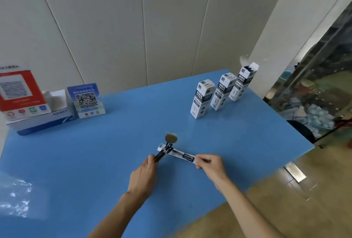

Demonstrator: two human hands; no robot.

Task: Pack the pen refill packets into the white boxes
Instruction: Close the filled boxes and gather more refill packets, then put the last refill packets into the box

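A long white box lies flat in the middle of the blue table, its open flap sticking up at the far end. My right hand grips the box's near end. My left hand pinches a dark pen refill packet whose far tip sits at the box's open end. Three more white boxes stand upright in a row at the back right: one, a second, and a third with its top open and dark packets showing.
At the back left stand a red QR sign, a blue QR sign and a white and blue carton. A clear plastic sheet lies at the near left. The table's right edge drops to a wooden floor beside a glass cabinet.
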